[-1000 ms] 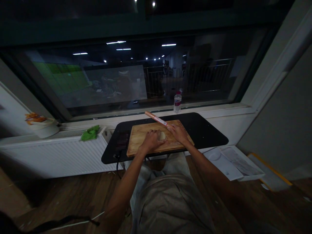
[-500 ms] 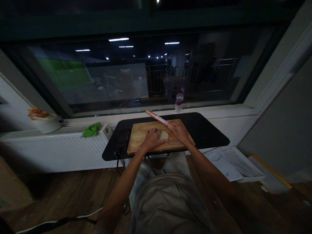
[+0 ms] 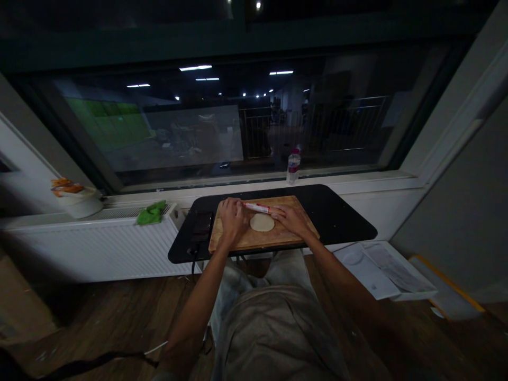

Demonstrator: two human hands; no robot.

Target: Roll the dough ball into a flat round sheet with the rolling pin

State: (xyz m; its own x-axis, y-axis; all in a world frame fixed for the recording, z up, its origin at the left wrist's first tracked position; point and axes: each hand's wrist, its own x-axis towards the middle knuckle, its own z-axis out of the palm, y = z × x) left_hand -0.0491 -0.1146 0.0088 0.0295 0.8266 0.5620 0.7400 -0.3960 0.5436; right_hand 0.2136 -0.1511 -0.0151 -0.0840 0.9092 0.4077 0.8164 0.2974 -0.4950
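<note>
Dim light fills this corner by a wide window, with a white radiator to my left and a black tabletop in front of me. On the tabletop lies a wooden board, and on that a flat, pale round of dough sits between my two hands. My left hand has its fingers curled over one end of a rolling pin, and my right hand grips the other end. The pin lies across the board along the dough's far edge; whether the two touch, I can't make out.

As far as I can judge, the flattening is well along: the dough is already a smooth-looking, roughly oval sheet, all in one piece. How even or thin it is I can't tell, so how much rolling is left is hard to call.

A red-and-white label wraps the pin, but its writing is too small for me to read. The bottle by the window wears a pinkish label, just as unreadable. I see no brand on the green cloth over the radiator.
</note>
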